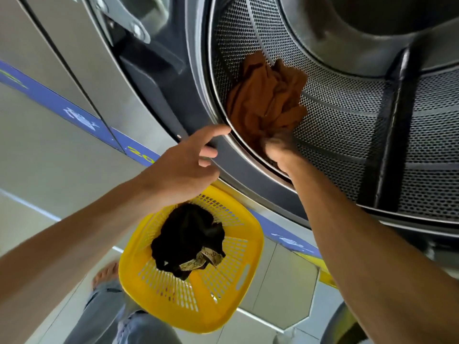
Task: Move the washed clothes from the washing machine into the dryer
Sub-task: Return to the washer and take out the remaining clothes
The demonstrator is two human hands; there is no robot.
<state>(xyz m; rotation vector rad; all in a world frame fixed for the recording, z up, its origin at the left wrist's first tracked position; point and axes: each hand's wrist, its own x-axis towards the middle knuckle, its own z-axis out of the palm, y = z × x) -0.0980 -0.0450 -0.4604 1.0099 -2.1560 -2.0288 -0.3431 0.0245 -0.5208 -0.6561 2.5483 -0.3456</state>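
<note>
A crumpled rust-brown garment (pixel 265 100) lies against the perforated steel drum (pixel 347 125) of the open machine. My right hand (pixel 278 147) reaches through the opening and grips the garment's lower edge. Just outside the opening hovers my left hand (pixel 188 167), fingers spread and relaxed, its forefinger touching the dark door rim (pixel 198 105). Below the hands, a yellow plastic laundry basket (pixel 228 286) sits on the floor, holding a black garment (pixel 191 237) with a patterned beige band.
The machine's open door and hinge (pixel 129 23) are at the upper left. A blue strip (pixel 74 112) with markings runs along the steel front panels. My jeans leg (pixel 109 316) and bare foot stand left of the basket on the tiled floor.
</note>
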